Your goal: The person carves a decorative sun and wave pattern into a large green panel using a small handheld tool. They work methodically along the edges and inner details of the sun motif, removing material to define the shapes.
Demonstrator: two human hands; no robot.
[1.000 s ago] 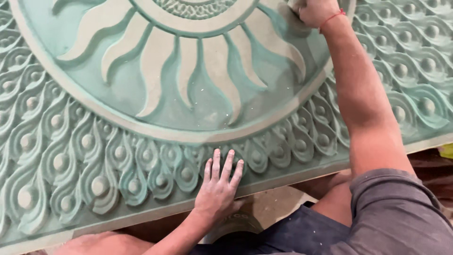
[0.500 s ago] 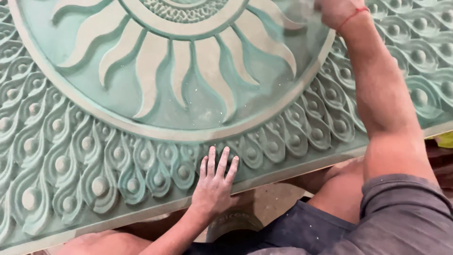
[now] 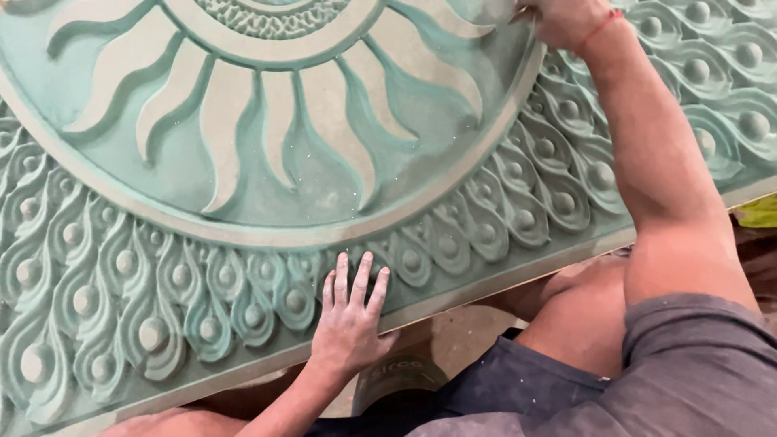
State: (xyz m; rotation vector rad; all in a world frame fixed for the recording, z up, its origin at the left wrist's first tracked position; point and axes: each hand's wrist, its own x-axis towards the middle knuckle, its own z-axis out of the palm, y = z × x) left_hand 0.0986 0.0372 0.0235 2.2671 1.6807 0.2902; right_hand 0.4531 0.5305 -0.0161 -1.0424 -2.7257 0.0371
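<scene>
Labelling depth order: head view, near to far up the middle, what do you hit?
Dark shorts → left hand flat on the panel's near edge → band of feather shapes → raised ring → sun rays → right hand at the top.

The right hand (image 3: pixel 566 20) is cut off by the top edge.

We see soft, even, warm light over the green carved relief panel (image 3: pixel 243 178), with gentle shadows in its grooves and no glare. The right hand (image 3: pixel 566 20) at the top edge is slightly blurred; the dim gap beneath the panel lies in shadow.
</scene>
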